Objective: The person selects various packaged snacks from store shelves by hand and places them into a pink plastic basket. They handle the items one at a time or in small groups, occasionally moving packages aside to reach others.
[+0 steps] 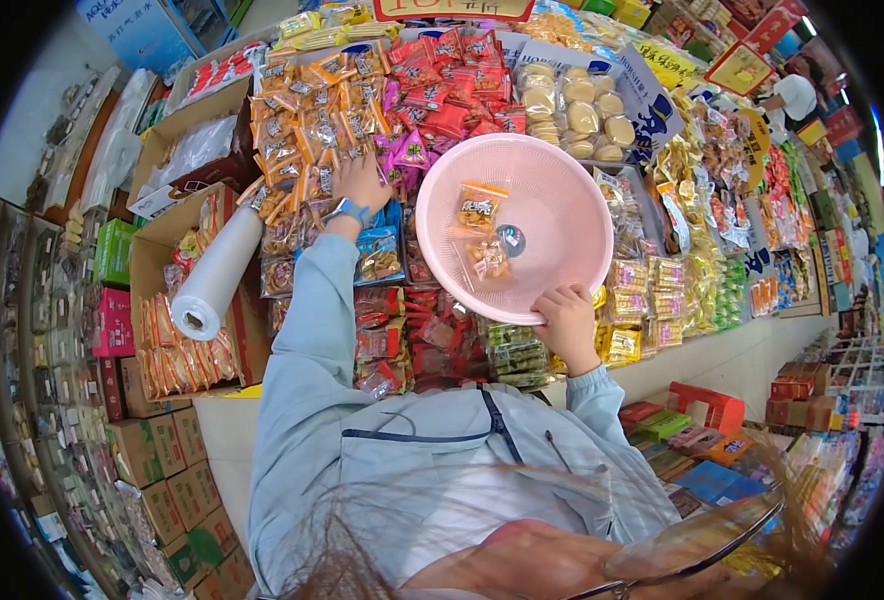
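A pink plastic basin sits tilted over the snack display, with two small clear snack packets in it; the upper packet has an orange top strip. My right hand grips the basin's near rim, fingers over the edge. Farther left, my left hand reaches among orange-topped snack packets, its fingers out over them and their tips partly hidden. A watch is on that wrist. Purple packets lie just right of the left hand, and blue packets lie below it.
Red packets and round biscuits in trays lie behind the basin. A roll of plastic bags stands left of my forearm, by a cardboard box. More snacks fill the right side. Another person is at the far right.
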{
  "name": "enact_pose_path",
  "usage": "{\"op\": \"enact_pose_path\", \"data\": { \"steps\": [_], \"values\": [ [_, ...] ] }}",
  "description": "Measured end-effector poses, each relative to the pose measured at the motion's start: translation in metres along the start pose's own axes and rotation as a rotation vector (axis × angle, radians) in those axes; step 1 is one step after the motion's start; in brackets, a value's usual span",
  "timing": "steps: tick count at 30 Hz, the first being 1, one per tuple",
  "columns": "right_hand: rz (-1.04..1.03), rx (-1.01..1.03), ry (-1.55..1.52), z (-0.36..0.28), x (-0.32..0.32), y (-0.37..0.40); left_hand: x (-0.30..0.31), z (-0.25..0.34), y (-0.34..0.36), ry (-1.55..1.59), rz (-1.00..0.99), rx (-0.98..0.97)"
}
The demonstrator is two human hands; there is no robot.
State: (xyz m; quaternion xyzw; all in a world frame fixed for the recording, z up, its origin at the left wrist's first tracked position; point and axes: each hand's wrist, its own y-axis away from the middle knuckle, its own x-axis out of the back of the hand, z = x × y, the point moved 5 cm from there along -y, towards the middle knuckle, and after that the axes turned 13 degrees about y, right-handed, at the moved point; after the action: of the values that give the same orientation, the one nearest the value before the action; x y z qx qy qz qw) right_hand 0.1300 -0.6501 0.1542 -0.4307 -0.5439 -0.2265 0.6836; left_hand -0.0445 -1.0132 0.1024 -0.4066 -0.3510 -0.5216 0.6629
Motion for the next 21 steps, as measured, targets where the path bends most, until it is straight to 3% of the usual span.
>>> {"op": "enact_pose_path", "data": {
  "steps": [7, 13, 17, 20, 21],
  "values": [
    [-0.01, 0.007, -0.003, 0.0, 0.001, -0.001, 0.014, -0.006, 0.005, -0.045, -0.182, 0.052],
    [-0.018, 0.002, -0.02, 0.0, -0.001, 0.0, -0.009, 0.039, -0.012, -0.087, -0.069, -0.286],
    [0.027, -0.015, -0.029, 0.0, 0.005, -0.001, -0.033, 0.054, -0.041, -0.103, -0.126, -0.279],
    [0.012, -0.017, -0.012, 0.002, 0.0, 0.003, -0.024, 0.066, -0.05, -0.16, -0.19, -0.157],
    [0.011, -0.016, -0.003, 0.003, -0.001, 0.004, -0.025, 0.064, -0.055, -0.15, -0.228, -0.211]
  ]
}}
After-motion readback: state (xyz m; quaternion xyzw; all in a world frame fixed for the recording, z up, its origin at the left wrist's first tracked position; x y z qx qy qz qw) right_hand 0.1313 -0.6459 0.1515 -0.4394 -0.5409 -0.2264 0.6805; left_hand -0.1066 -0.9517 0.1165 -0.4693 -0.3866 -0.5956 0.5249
